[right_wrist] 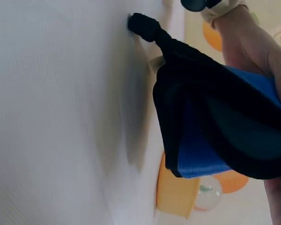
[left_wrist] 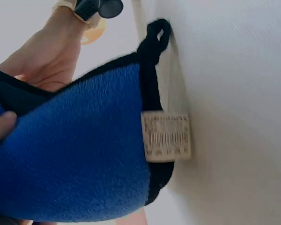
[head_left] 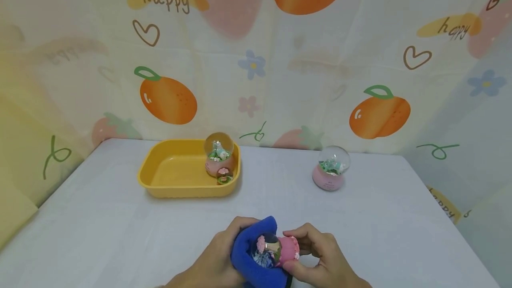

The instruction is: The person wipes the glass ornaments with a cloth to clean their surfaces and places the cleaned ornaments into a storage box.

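Note:
My left hand (head_left: 220,252) grips a folded blue cloth (head_left: 242,257) and cups it around the glass ball of a small snow globe (head_left: 287,250). The globe lies tipped on its side, with its pink base toward the right. Fingers and thumb of my right hand (head_left: 325,254) pinch that base. Pink and green figures show through the glass, partly covered by the cloth. In the left wrist view the cloth's black edging, hanging loop and white barcode label (left_wrist: 166,137) are visible. The right wrist view shows the cloth (right_wrist: 203,157) folded over, hiding the globe.
A yellow tray (head_left: 172,191) stands at the back left of the white table (head_left: 120,234). Inside its right end are a larger pink-based snow globe (head_left: 218,163) and a tiny one (head_left: 224,175). Another pink-based snow globe (head_left: 329,181) stands at the back right, before a fruit-printed curtain (head_left: 300,79).

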A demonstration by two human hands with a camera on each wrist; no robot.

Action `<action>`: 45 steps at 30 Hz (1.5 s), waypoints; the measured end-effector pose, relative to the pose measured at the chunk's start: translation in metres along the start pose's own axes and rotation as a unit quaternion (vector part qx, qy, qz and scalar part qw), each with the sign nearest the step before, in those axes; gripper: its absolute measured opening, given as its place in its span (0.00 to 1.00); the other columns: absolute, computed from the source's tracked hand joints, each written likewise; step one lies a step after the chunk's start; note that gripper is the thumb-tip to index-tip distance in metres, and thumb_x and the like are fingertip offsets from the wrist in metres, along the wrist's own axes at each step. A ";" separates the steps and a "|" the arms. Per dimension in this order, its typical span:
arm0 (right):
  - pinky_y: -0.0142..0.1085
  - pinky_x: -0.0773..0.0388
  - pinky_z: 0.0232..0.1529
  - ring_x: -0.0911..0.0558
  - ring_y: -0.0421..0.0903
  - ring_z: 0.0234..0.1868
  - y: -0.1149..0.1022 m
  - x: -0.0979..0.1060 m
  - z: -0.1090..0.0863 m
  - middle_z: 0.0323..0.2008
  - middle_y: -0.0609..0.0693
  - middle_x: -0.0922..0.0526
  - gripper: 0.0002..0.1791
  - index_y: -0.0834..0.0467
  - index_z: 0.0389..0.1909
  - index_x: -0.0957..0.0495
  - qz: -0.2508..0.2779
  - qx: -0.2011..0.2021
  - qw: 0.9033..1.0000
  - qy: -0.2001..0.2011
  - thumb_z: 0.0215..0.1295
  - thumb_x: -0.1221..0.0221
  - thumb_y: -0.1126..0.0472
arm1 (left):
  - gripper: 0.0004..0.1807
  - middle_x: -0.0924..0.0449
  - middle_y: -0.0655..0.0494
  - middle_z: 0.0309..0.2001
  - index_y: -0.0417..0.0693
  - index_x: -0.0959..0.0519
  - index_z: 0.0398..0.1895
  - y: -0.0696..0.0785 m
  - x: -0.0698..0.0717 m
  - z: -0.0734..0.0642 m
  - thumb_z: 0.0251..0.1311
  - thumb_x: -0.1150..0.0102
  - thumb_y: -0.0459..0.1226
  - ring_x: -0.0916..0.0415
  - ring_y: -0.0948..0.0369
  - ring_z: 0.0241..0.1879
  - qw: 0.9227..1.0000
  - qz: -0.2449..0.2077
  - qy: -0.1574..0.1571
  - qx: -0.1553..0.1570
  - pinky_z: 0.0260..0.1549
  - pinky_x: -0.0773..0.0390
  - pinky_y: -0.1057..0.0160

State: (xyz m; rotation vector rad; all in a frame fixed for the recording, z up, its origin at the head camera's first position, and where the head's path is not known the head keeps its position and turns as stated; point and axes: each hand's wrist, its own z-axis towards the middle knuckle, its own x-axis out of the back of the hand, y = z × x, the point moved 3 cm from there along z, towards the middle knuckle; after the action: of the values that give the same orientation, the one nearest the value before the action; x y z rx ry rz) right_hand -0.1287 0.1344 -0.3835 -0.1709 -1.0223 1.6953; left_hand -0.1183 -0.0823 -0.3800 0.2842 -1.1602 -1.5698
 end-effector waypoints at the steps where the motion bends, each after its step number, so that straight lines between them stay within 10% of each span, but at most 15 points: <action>1: 0.30 0.15 0.36 0.12 0.40 0.39 -0.001 0.001 0.001 0.37 0.64 0.14 0.23 0.69 0.51 0.28 -0.006 0.002 1.000 0.000 0.53 0.37 0.78 | 0.35 0.18 0.47 0.53 0.45 0.36 0.62 0.001 0.001 0.000 0.53 0.28 0.33 0.18 0.61 0.50 1.000 0.008 -0.002 -0.006 0.51 0.18 0.62; 16: 0.29 0.16 0.41 0.15 0.39 0.42 -0.007 0.009 0.004 0.47 0.54 0.19 0.30 0.61 0.64 0.30 -0.109 -0.082 0.988 0.070 0.58 0.40 0.76 | 0.28 0.17 0.48 0.53 0.48 0.33 0.60 -0.001 0.004 0.002 0.59 0.31 0.36 0.17 0.60 0.50 0.999 0.037 -0.009 0.014 0.50 0.17 0.61; 30: 0.29 0.17 0.40 0.22 0.39 0.46 -0.004 0.006 0.005 0.48 0.54 0.24 0.41 0.69 0.66 0.33 -0.005 -0.018 0.998 0.058 0.48 0.33 0.82 | 0.26 0.14 0.48 0.48 0.47 0.29 0.56 -0.003 0.000 0.002 0.56 0.30 0.33 0.15 0.62 0.45 0.997 0.080 0.009 0.010 0.45 0.16 0.63; 45: 0.27 0.19 0.42 0.20 0.36 0.45 -0.006 0.010 0.003 0.47 0.44 0.20 0.33 0.68 0.55 0.28 0.027 -0.088 0.991 0.101 0.44 0.30 0.81 | 0.17 0.13 0.52 0.46 0.50 0.26 0.50 -0.002 0.002 0.002 0.59 0.36 0.31 0.15 0.65 0.43 0.998 0.045 -0.004 0.042 0.44 0.16 0.65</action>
State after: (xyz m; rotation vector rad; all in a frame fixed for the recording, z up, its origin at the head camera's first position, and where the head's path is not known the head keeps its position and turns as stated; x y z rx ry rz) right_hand -0.1304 0.1415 -0.3738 -0.4797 -1.0205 1.5991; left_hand -0.1211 -0.0832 -0.3797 0.2771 -1.2306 -1.4486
